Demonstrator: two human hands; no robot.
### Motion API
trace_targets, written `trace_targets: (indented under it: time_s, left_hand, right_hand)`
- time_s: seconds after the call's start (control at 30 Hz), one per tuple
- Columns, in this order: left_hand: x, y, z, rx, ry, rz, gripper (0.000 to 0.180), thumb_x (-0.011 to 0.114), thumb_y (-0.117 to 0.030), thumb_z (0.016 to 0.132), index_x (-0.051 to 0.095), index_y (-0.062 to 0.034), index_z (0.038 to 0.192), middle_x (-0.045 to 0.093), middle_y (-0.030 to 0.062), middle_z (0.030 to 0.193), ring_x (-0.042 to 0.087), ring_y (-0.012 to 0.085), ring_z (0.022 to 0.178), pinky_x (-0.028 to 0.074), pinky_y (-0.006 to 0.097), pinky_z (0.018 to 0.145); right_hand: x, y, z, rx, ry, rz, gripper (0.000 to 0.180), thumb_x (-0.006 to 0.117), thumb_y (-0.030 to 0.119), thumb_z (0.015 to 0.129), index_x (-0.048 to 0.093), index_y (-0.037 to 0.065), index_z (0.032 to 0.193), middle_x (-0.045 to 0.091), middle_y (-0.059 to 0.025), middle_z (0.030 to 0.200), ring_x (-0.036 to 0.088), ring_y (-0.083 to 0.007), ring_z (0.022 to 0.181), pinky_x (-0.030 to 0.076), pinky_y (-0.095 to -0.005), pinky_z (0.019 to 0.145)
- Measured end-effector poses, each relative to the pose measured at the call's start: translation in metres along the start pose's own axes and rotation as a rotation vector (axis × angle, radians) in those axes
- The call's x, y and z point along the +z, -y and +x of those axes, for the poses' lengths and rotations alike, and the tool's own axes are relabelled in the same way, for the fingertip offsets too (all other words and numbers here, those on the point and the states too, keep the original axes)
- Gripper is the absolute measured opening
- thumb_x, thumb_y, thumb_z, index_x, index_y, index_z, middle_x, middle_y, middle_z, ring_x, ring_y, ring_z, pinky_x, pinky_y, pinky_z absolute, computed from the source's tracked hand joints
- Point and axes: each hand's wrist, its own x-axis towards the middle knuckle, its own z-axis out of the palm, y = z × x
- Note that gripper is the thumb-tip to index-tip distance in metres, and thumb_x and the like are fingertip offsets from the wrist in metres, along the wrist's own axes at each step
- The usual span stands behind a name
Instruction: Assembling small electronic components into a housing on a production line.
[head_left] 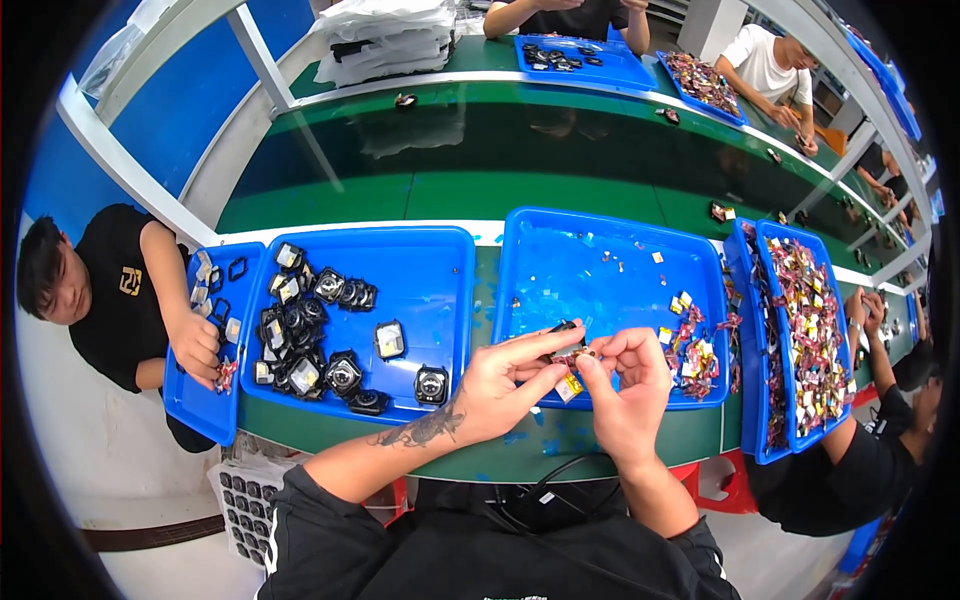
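In front of my chest, over the near edge of a blue tray (612, 222), both hands meet at a small black housing (563, 327). My left hand (500, 388) is closed around it, thumb below and fingers above. The thumb and forefinger of my right hand (634, 400) pinch at a small part with reddish wires at its right side. Below the fingertips hangs a yellow-and-white piece (569, 387), seemingly joined to those wires. My fingers partly hide where the parts meet. Inside that tray, to the right, lies a pile of similar wired parts (692, 360).
Left stands another blue tray (425, 240) of black, watch-like housings (303, 375). Stacked trays of wired parts (808, 340) stand right. Beyond runs a green conveyor belt (480, 150) with scattered pieces. A co-worker (130, 290) reaches into a tray at far left; others sit across and right.
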Motion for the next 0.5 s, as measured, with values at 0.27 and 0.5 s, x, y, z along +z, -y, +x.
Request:
trace_targets:
  time_s: [0.27, 0.5]
  left_hand:
    - [0.005, 0.002, 0.006, -0.043, -0.038, -0.091, 0.046, 0.054, 0.007, 0.091, 0.047, -0.0005, 0.137, 0.056, 0.0149, 0.131, 0.059, 0.0165, 0.112, 0.051, 0.028, 0.092]
    - [0.000, 0.015, 0.001, 0.050, -0.138, -0.329, 0.056, 0.053, 0.010, 0.089, 0.039, 0.0004, 0.142, 0.059, 0.0137, 0.125, 0.058, 0.0175, 0.113, 0.049, 0.030, 0.093]
  right_hand:
    - [-0.001, -0.008, 0.006, -0.068, -0.007, -0.137, 0.031, 0.070, -0.007, 0.080, 0.051, 0.001, 0.103, 0.056, -0.0033, 0.084, 0.054, -0.0083, 0.073, 0.046, -0.0197, 0.062]
    - [0.014, -0.001, 0.007, -0.123, 0.190, -0.398, 0.042, 0.062, -0.008, 0.084, 0.049, -0.002, 0.124, 0.059, -0.0140, 0.111, 0.063, -0.0188, 0.100, 0.056, -0.0275, 0.075]
